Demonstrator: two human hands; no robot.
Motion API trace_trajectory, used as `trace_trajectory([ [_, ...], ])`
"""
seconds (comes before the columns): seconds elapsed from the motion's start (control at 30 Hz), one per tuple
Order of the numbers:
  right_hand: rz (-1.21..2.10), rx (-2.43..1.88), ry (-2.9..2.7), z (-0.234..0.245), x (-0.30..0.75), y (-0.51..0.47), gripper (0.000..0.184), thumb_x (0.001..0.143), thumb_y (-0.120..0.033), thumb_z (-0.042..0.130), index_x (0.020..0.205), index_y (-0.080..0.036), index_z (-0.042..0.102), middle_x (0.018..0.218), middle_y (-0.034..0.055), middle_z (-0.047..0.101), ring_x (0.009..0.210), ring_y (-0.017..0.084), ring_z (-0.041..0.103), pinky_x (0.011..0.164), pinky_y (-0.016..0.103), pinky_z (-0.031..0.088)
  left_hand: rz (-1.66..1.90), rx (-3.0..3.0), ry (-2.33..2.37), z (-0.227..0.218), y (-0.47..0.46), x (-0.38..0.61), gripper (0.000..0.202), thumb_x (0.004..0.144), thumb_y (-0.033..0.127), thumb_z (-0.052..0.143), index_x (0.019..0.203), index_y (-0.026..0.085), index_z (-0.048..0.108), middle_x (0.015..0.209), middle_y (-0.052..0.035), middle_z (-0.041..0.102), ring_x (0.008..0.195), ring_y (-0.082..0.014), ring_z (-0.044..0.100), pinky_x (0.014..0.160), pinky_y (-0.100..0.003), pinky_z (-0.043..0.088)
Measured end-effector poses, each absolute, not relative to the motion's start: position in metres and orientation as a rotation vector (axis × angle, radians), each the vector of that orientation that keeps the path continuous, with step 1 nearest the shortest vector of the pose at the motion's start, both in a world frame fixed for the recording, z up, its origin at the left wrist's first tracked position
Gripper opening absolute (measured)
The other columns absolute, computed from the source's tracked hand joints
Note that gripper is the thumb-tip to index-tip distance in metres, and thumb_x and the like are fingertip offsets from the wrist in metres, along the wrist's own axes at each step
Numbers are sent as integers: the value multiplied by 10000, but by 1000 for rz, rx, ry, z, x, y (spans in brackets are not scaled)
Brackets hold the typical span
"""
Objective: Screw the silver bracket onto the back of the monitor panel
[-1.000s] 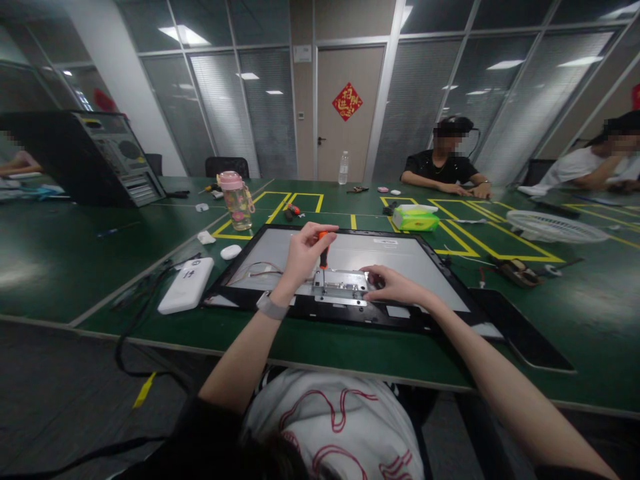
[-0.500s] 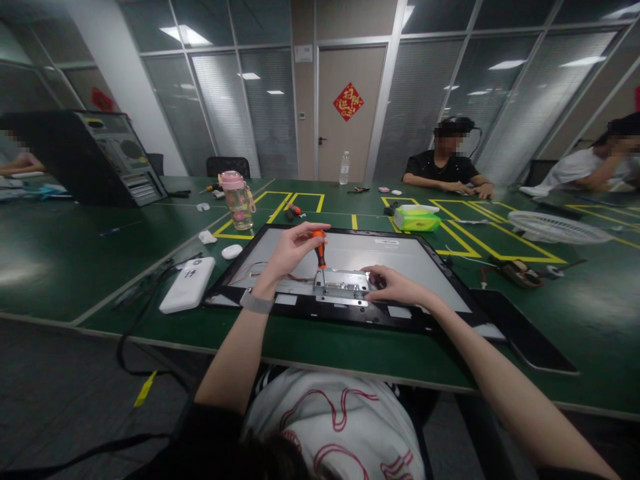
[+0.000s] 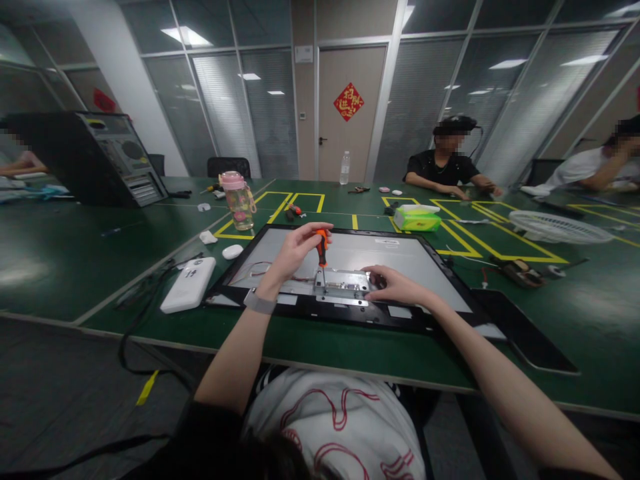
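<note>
Left hand (image 3: 294, 253) has shifted leftward, fingertips pinching upright screwdriver (image 3: 323, 247).

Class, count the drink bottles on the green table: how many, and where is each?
2. A pink-lidded clear plastic bottle stands beyond the left corner of the black-framed monitor panel; a clear water bottle stands at the far edge, before the beige door. Others may be hidden.

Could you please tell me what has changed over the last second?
The left hand has shifted left on the orange screwdriver, baring its handle, without letting go; the tip stays on the metal bracket. The right hand still rests on the bracket; the monitor panel is unmoved.
</note>
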State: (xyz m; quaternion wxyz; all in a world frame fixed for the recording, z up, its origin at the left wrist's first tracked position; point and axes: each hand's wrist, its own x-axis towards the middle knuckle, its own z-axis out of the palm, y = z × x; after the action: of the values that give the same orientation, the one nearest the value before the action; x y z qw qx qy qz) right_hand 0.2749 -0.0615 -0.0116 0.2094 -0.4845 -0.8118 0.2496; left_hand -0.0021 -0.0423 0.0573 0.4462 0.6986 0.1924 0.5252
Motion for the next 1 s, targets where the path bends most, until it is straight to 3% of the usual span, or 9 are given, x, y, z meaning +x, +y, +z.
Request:
trace_trajectory([
  [0.13, 685, -1337, -2262, -13, 276, -60, 703, 671, -486, 738, 1258, -147, 551, 914, 51, 577, 823, 205, 556, 741, 317, 458, 1321, 1681, 458, 58, -42, -3, 308, 850, 295, 556, 1083, 145, 692, 974, -97, 672, 931, -183, 619, 837, -318, 491],
  [0.27, 688, -1320, -2271, -13, 276, -60, 686, 678, -483, 735, 1252, -154, 556, 899, 45, 575, 809, 199, 552, 727, 315, 455, 1436, 1796, 601, 59, -44, -1, 284, 722, 282, 737, 990, 189, 726, 985, -48, 631, 806, -123, 615, 723, -251, 510],
  [0.33, 690, -1325, -2270, -12, 275, -61, 682, 678, -474, 735, 1252, -151, 557, 901, 47, 574, 811, 201, 552, 728, 319, 457, 1447, 1824, 634, 59, -45, -2, 281, 740, 276, 726, 1007, 190, 721, 939, -38, 642, 777, -117, 621, 741, -260, 520],
  [0.43, 687, -1344, -2265, -9, 274, -63, 679, 678, -459, 737, 1253, -147, 556, 905, 50, 574, 813, 203, 553, 730, 321, 458, 1377, 1816, 592, 59, -45, -4, 299, 824, 286, 644, 1096, 168, 687, 966, -75, 692, 880, -168, 652, 843, -326, 529],
  [0.53, 690, -1343, -2270, -8, 273, -63, 688, 681, -459, 735, 1259, -136, 547, 892, 49, 575, 806, 203, 554, 722, 318, 458, 1230, 1711, 445, 59, -46, -7, 343, 876, 279, 577, 1195, 165, 633, 1135, -123, 673, 1053, -233, 637, 905, -389, 528],
  [0.7, 690, -1352, -2269, -9, 273, -63, 688, 679, -451, 735, 1257, -129, 545, 891, 52, 573, 805, 207, 555, 725, 325, 459, 1141, 1639, 388, 59, -47, -9, 374, 884, 281, 560, 1241, 177, 595, 1292, -143, 590, 1148, -279, 595, 889, -428, 549],
  [0.77, 685, -1355, -2270, -9, 272, -63, 678, 678, -450, 735, 1248, -133, 551, 886, 49, 571, 805, 207, 555, 727, 328, 461, 1177, 1679, 446, 59, -47, -8, 374, 867, 296, 584, 1220, 174, 606, 1246, -142, 617, 1088, -262, 626, 843, -410, 564],
  [0.87, 679, -1351, -2280, -7, 272, -64, 658, 680, -452, 732, 1233, -137, 563, 882, 47, 570, 810, 210, 556, 740, 334, 462, 1270, 1800, 573, 60, -47, -7, 347, 783, 298, 687, 1103, 165, 667, 1016, -94, 689, 882, -182, 660, 766, -333, 560],
  [1.0, 683, -1343, -2282, -6, 272, -64, 668, 683, -463, 727, 1244, -143, 556, 896, 48, 574, 822, 210, 560, 743, 329, 465, 1373, 1916, 656, 62, -44, -8, 248, 765, 286, 696, 985, 171, 714, 874, -40, 653, 754, -116, 603, 712, -261, 515],
])
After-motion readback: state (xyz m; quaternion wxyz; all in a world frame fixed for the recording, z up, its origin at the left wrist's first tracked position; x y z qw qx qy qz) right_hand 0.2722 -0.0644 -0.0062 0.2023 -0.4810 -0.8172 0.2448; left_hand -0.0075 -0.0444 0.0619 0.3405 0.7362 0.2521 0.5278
